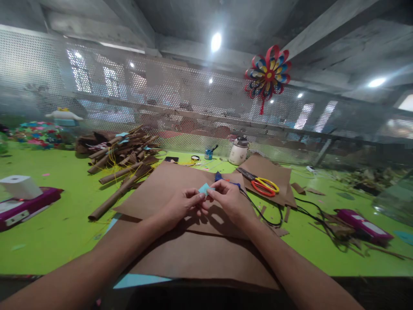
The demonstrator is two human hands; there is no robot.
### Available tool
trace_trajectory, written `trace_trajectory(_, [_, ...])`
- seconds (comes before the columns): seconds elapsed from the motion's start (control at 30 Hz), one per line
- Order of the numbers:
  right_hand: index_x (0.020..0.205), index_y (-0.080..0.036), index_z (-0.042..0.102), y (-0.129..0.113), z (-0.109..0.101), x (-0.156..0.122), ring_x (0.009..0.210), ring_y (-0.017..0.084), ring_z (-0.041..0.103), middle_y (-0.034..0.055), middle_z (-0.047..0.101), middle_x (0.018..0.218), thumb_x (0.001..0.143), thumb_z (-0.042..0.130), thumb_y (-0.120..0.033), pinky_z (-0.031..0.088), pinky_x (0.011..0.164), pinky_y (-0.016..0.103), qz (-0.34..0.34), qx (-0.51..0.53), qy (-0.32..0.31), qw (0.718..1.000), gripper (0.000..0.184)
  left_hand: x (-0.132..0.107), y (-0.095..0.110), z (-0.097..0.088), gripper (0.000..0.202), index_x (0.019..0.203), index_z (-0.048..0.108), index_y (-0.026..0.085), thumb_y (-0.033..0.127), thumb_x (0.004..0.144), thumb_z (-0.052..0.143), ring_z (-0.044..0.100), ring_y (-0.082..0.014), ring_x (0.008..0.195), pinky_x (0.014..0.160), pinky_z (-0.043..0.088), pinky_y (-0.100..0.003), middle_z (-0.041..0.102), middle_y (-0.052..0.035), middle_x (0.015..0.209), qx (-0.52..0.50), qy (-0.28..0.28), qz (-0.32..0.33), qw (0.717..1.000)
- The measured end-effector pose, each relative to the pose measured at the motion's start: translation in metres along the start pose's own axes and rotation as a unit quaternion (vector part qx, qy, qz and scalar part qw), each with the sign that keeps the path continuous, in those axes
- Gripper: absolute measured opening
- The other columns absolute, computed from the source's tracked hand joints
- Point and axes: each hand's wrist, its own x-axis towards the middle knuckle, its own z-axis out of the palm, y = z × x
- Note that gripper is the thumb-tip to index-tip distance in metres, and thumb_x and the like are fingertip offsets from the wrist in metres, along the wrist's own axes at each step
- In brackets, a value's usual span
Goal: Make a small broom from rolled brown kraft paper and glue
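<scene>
Both my hands meet over a sheet of brown paper (193,254) on the green table (61,224). My left hand (183,204) and my right hand (227,200) pinch a small light-blue piece of paper (204,188) between their fingertips, held just above the brown sheet. The fingers of both hands are closed on it. A blue-tipped tool with a black cord (258,211) lies just behind my right hand.
Scissors (263,184) with orange and yellow handles lie on brown paper at the right. Rolled brown paper tubes (124,165) pile up at the left. A purple device (24,206) sits far left, another (363,224) far right. A white jar (238,150) stands by the mesh wall.
</scene>
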Motion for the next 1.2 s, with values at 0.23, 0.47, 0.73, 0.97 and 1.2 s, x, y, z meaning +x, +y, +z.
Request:
trace_trajectory(0.23, [0.083,-0.016,0.052,0.008,0.000,0.002,0.057,0.011,0.054,-0.0016,0.057,0.063,0.065,0.064,-0.027,0.042,0.057,0.025,0.009,0.106,-0.010,0.994,0.025,0.002,0.000,0.001,0.027,0.076,0.057,0.011,0.037,0.071,0.062,0.058,-0.0119,0.055,0.055,0.044,-0.024,0.064,-0.0047,0.066,0.010,-0.002,-0.015,1.000])
trace_trajectory(0.47, [0.083,-0.016,0.056,0.010,-0.001,0.002,0.056,0.011,0.053,-0.0006,0.058,0.063,0.065,0.065,-0.025,0.041,0.056,0.025,0.041,0.123,-0.035,0.991,0.022,0.000,-0.002,0.001,0.027,0.074,0.054,0.010,0.037,0.073,0.059,0.059,-0.0119,0.056,0.056,0.044,-0.025,0.063,-0.0061,0.068,0.011,-0.012,-0.023,1.000])
trace_trajectory(0.73, [0.081,-0.016,0.057,0.013,0.000,0.002,0.056,0.010,0.052,0.0006,0.059,0.066,0.066,0.064,-0.025,0.040,0.055,0.024,0.027,0.105,-0.027,0.994,0.019,0.002,-0.002,0.000,0.029,0.077,0.057,0.011,0.039,0.072,0.060,0.058,-0.0117,0.056,0.056,0.044,-0.024,0.064,-0.0056,0.068,0.024,-0.015,-0.020,0.999])
trace_trajectory(0.97, [0.078,-0.015,0.059,0.012,-0.001,0.002,0.057,0.010,0.052,0.0022,0.059,0.068,0.066,0.064,-0.037,0.039,0.055,0.024,0.097,0.167,-0.078,0.978,0.025,0.002,0.000,0.000,0.028,0.076,0.057,0.012,0.039,0.071,0.060,0.058,-0.0114,0.056,0.055,0.044,-0.024,0.063,-0.0048,0.066,0.018,-0.011,-0.019,1.000])
trace_trajectory(1.2, [0.066,-0.014,0.055,0.017,-0.003,0.001,0.050,0.008,0.044,-0.0007,0.053,0.057,0.069,0.062,-0.038,0.032,0.050,0.022,0.080,0.138,-0.105,0.982,0.025,0.000,0.001,0.002,0.025,0.075,0.055,0.011,0.036,0.074,0.059,0.057,-0.0106,0.059,0.057,0.045,-0.024,0.062,-0.0052,0.070,0.001,-0.013,-0.008,1.000])
